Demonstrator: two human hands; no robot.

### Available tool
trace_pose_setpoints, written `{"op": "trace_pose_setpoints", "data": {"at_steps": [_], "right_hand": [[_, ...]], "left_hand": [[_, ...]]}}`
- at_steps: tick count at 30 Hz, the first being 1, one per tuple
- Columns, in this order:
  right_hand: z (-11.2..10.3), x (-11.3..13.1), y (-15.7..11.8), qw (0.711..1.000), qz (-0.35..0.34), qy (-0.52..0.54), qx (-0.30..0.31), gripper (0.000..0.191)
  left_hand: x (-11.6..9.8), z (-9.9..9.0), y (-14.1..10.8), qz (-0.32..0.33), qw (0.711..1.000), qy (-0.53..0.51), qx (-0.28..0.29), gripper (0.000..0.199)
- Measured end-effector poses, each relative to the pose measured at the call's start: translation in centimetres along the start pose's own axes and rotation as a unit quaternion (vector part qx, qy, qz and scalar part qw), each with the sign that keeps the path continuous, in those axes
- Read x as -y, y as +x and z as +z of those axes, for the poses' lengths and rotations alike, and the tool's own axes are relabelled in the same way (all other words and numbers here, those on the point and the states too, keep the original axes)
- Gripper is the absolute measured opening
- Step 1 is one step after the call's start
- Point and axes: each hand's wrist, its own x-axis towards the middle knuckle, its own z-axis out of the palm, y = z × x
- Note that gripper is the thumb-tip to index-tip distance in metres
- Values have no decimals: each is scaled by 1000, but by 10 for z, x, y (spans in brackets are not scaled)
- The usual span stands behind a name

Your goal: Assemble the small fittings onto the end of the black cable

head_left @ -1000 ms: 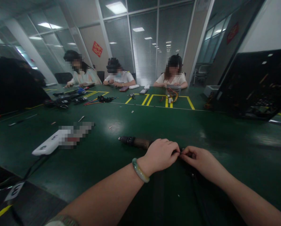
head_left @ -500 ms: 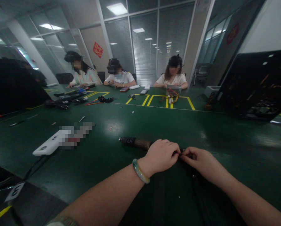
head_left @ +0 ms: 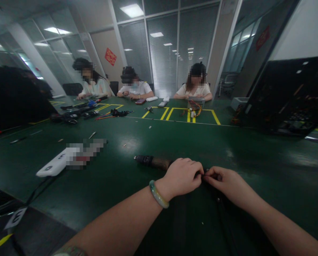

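An electric screwdriver with a dark, worn grip lies on the green table, its metal nose pointing left. My left hand, with a jade-like bangle at the wrist, covers its rear part, fingers bent into a pinch. Fingertips almost meeting it from the right, my right hand is also closed in a pinch near the tool's rear end. Whatever sits between the fingers is too small and hidden to make out. A black cord runs toward me below the right hand.
A white device marked 3 lies at left with a dark cable. Cable bundles and wires lie farther back near yellow tape. A large black panel stands at right. Across the table sit three people, one a co-worker in white.
Almost nothing differs; both hands keep their pinched pose at the tool's rear end. The view has shifted very slightly.
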Motion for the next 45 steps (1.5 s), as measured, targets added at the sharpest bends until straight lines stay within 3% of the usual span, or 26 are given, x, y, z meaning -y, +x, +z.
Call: {"op": "trace_pose_setpoints", "data": {"at_steps": [11, 21, 34, 45], "right_hand": [[0, 0, 0, 1000, 7, 11, 8, 20], [2, 1, -1, 999, -13, 19, -30, 18], [4, 2, -3, 996, -22, 31, -77, 13], [7, -3, -2, 995, -28, 57, -79, 11]], "left_hand": [[-1, 0, -1, -16, 1000, 8, -6, 13], [0, 3, 1, -10, 1000, 2, -12, 17], [6, 7, 4, -16, 1000, -17, -4, 8], [5, 7, 4, -13, 1000, -21, -6, 7]]}}
